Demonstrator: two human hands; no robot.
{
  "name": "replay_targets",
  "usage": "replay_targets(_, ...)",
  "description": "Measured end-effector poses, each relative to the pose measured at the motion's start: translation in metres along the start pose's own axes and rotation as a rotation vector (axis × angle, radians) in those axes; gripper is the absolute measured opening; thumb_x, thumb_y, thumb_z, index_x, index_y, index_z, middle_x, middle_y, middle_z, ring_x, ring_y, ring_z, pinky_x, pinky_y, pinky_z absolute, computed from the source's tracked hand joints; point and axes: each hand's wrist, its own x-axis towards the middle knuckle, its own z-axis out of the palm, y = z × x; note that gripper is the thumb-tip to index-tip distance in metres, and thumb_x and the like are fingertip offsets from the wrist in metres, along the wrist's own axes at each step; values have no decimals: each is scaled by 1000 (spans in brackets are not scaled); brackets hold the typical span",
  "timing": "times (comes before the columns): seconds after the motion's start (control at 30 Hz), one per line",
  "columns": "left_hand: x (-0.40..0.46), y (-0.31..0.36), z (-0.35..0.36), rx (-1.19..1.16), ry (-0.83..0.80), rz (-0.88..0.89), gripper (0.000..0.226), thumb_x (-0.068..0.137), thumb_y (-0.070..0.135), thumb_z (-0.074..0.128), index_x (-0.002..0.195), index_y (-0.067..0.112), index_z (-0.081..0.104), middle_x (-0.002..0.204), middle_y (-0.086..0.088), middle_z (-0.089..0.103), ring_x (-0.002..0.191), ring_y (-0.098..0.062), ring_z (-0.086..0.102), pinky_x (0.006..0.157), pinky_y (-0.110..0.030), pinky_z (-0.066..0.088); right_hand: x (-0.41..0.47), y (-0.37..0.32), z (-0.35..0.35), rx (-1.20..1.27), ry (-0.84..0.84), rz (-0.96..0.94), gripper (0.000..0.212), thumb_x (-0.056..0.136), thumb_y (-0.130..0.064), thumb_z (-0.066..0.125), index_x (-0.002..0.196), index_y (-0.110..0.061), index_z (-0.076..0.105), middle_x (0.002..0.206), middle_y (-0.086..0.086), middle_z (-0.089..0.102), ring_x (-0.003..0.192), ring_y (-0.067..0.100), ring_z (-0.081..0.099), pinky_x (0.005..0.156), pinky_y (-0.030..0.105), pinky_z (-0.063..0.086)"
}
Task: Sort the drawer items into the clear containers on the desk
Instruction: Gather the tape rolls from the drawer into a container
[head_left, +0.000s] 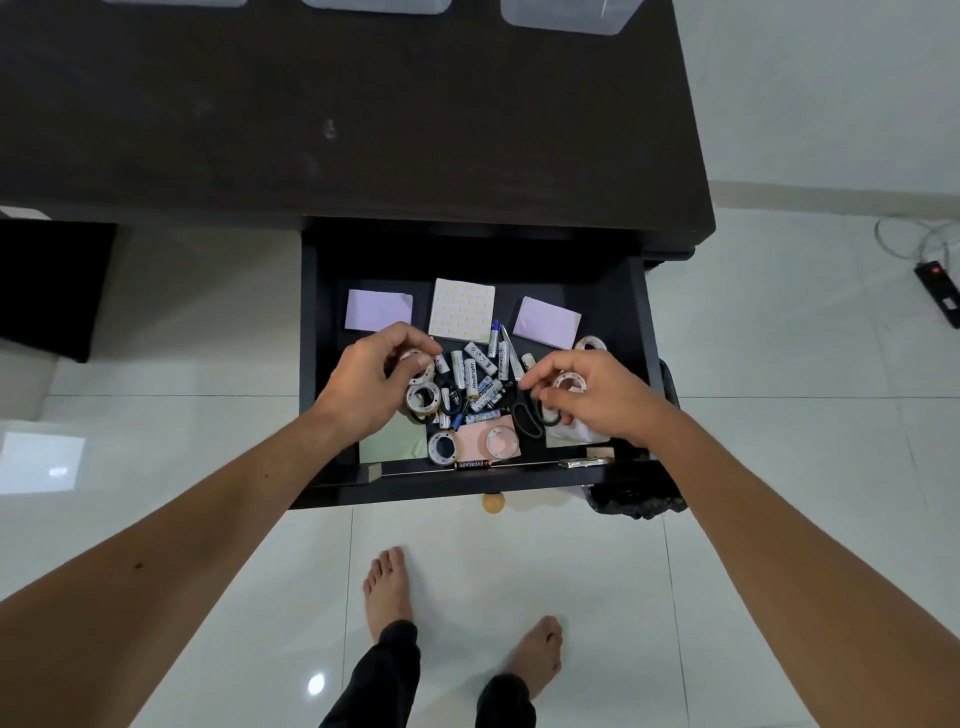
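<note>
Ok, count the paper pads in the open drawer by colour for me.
purple pads: 2
green pads: 2 (the right one is pale and partly covered)
pink pad: 1
white pad with yellow dots: 1
Total: 6

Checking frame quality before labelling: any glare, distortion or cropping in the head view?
Head view: wide-angle bowing along the desk edges; glare spots on the floor tiles; clear containers cropped at the top; drawer back in deep shadow; both hands, left and right, sharp, battery labels partly legible.
</note>
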Motion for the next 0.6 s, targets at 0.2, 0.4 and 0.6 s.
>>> replay_targets(0.2, 6, 5, -15, 68, -225, 0, 33, 111, 15, 46, 110, 36, 72, 124, 12, 62, 110, -7, 62, 93, -29, 52, 10, -8, 21, -276, -181, -33, 29, 85, -25, 88, 112, -30, 81, 104, -13, 77, 97, 0, 70, 86, 13, 51)
replay_targets(0.4, 5, 6, -18, 131, -326, -18, 13, 100, 41, 68, 112, 39, 71, 111, 14, 70, 105, -9, 68, 96, -34, 55, 15, -3, 27, -347, -202, 6, 39, 78, -23, 93, 114, -29, 81, 107, -15, 79, 101, -1, 70, 89, 14, 52)
replay_targets(0.6, 4, 6, -17, 305, -398, -51, 57, 82, 28, 90, 131, 36, 63, 96, 9, 64, 86, -6, 60, 81, -29, 50, 16, 3, 28, -417, -207, -10, 37, 79, -27, 93, 114, -29, 81, 100, -18, 69, 92, -2, 64, 77, 12, 43)
